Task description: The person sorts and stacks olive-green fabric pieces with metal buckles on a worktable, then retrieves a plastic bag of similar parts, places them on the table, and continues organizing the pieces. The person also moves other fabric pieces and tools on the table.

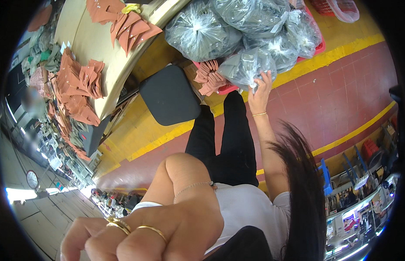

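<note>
My right hand (260,92) reaches out to a clear plastic bag (247,66) with grey contents. Its fingers are closed at the gathered, knotted part of that bag, and a thin bracelet circles the wrist. Very near the camera, at the lower edge, my left hand (154,228) is raised with its fingers curled. It wears gold rings and a chain bracelet; its fingertips are cut off, so anything in them is hidden. Beside the gripped bag lies a bundle of rust-coloured fabric pieces (210,78). More filled plastic bags (202,32) are piled behind it.
A red crate (316,32) shows under the bags. Left of my legs stands a black-seated stool (169,95). A pale table (124,71) carries rust-coloured cut pieces (82,82). Yellow lines (341,54) mark the red tiled floor. Another red basket (326,8) stands farther off.
</note>
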Demonstrator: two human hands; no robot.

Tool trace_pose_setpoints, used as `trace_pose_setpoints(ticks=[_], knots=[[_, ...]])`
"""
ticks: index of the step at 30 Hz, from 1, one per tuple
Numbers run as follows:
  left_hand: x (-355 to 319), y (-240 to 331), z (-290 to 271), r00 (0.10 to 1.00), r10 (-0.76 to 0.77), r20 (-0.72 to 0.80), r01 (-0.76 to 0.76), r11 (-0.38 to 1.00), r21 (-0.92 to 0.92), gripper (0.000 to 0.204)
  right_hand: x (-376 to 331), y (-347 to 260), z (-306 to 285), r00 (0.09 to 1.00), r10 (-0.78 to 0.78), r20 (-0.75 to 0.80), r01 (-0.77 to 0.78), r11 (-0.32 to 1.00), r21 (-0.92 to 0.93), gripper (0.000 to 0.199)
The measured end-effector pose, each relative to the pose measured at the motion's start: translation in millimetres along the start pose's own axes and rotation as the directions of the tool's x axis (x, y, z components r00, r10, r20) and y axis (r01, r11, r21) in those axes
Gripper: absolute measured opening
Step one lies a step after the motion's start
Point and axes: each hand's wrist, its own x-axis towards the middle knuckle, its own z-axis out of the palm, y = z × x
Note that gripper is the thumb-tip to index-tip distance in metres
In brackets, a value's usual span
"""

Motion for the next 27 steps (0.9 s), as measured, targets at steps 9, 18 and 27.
trace_pose_setpoints(ticks=[9, 18, 27], knots=[[8.7, -4.1, -10.5, 0.981, -0.166, 0.102, 0.185, 0.957, -0.221, 0.016, 9.1, 0.5, 11.2, 0.998, -0.022, -0.057, 0.018, 0.997, -0.069, 0.037], [-5.1, -18.6, 10.0, 0.974, -0.192, -0.120, 0.150, 0.944, -0.294, 0.022, 9.7, 1.3, 15.6, 0.996, -0.043, -0.083, 0.035, 0.995, -0.098, 0.041], [-18.3, -62.2, 11.9, 0.980, -0.099, -0.174, 0.051, 0.964, -0.260, 0.038, 14.8, -1.6, 26.0, 0.994, 0.015, -0.109, -0.028, 0.992, -0.119, 0.050]])
